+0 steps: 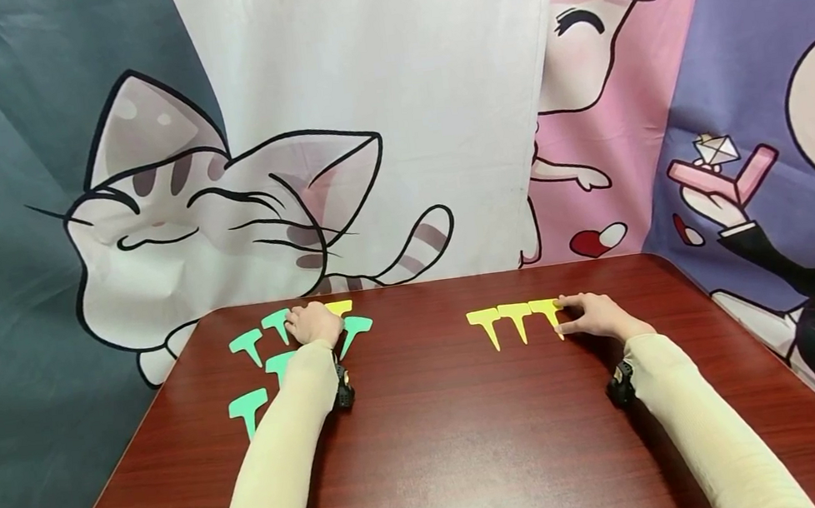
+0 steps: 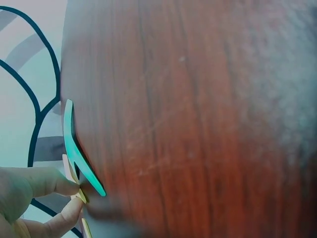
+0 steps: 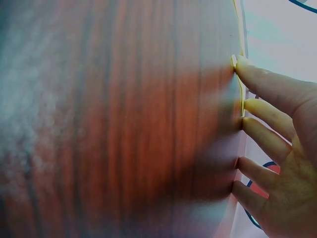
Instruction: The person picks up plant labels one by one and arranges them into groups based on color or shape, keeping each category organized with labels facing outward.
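At the back left of the table, my left hand (image 1: 315, 325) is among T-shaped plant labels. In the left wrist view its thumb and finger pinch a yellow plant label (image 2: 68, 168); a green plant label (image 2: 74, 144) lies beside it. Other green labels (image 1: 247, 405) lie around that hand, and a yellow label's bar (image 1: 339, 306) shows behind it. My right hand (image 1: 596, 315), fingers spread and fairly straight, touches the rightmost yellow label (image 1: 544, 310) with its thumb at the stem tip. Two more yellow labels (image 1: 514, 315) line up to its left, bars side by side.
The brown wooden table (image 1: 430, 452) ends at a printed cloth backdrop (image 1: 388, 80) just behind the labels. Each wrist wears a small black device (image 1: 621, 385). Bare tabletop lies between the two groups of labels and in front of them.
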`<state>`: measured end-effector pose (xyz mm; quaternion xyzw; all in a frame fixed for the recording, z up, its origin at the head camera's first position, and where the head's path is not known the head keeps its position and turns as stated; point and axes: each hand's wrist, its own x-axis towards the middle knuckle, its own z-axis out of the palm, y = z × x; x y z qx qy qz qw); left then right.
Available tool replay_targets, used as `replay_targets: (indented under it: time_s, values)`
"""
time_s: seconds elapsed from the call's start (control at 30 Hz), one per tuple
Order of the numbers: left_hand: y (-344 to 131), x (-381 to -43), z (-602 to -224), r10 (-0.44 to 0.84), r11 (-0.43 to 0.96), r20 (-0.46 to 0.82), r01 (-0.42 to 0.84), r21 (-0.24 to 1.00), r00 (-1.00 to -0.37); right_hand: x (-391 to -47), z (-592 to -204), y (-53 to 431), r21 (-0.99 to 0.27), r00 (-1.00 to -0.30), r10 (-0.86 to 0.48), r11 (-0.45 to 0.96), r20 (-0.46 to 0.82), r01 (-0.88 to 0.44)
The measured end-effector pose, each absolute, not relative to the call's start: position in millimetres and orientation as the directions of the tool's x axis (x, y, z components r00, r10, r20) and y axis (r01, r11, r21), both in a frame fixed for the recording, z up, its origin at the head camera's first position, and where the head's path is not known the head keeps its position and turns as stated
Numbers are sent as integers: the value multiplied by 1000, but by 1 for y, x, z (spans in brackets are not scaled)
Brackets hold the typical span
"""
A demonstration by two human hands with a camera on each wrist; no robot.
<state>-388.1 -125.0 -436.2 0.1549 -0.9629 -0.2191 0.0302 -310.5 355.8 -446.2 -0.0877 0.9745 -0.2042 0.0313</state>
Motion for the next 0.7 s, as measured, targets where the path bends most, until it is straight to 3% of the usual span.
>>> replay_targets:
  time_s: [0.7]
  values:
    - [-125,-388,-438,-323,855,-16,-299,423,-946,-311,-447,357,-393,-981,-193,904,-22,-169]
